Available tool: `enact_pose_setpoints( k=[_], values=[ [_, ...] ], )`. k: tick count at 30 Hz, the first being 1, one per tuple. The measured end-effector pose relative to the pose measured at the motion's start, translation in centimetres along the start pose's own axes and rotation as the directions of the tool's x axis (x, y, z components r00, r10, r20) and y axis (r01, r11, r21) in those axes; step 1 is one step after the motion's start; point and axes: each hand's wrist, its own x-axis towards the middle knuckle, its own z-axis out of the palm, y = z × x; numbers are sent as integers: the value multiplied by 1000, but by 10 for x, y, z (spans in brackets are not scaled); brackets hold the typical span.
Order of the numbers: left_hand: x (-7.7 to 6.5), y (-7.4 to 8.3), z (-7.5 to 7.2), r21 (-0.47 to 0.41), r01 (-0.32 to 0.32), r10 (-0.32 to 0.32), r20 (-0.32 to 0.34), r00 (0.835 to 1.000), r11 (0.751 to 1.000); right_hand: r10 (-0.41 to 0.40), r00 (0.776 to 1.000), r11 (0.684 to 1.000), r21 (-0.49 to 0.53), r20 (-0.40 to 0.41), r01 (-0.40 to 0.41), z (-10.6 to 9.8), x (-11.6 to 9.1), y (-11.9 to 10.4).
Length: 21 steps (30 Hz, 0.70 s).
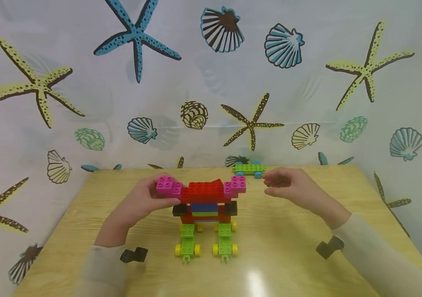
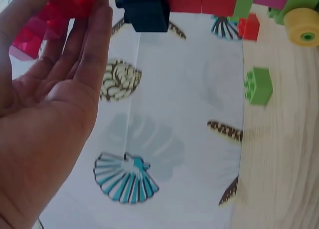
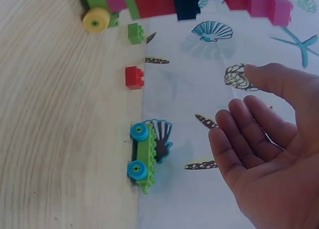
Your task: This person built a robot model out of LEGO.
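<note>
A toy brick figure (image 1: 205,206) stands on the table, with a red brick top, pink brick arms on both sides, black bricks beneath them and two green wheeled bases with yellow wheels. My left hand (image 1: 137,206) holds the left pink bricks (image 1: 167,186), thumb in front and fingers behind. In the left wrist view, those pink bricks (image 2: 42,27) lie between thumb and fingers. To the right of the figure, my right hand (image 1: 296,189) is held apart from it with relaxed, slightly bent fingers. Nothing lies in that palm (image 3: 279,174).
A green wheeled base (image 1: 249,168) with blue wheels stands at the table's back edge. In the right wrist view, a loose red brick (image 3: 133,78) and a green brick (image 3: 134,33) sit near that edge. A patterned curtain (image 1: 211,82) hangs behind the table (image 1: 289,247).
</note>
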Motion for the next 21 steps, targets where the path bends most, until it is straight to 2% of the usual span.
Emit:
enact_pose_setpoints(
  k=[7, 13, 18, 21],
  values=[
    [-17, -18, -40, 67, -26, 29, -40, 999, 997, 18, 1000, 999, 32, -13, -18, 13, 23, 17],
    [-34, -31, -70, 103, -30, 42, -112, 993, 994, 45, 999, 997, 60, 4, -45, 34, 47, 27],
    [-46, -40, -91, 97, -15, 31, -170, 985, 995, 64, 998, 995, 76, 17, -65, 56, 73, 33],
    [-52, -45, -101, 44, -27, 35, -186, 982, 999, 74, 997, 995, 70, 19, -75, 70, 88, 35]
  ],
)
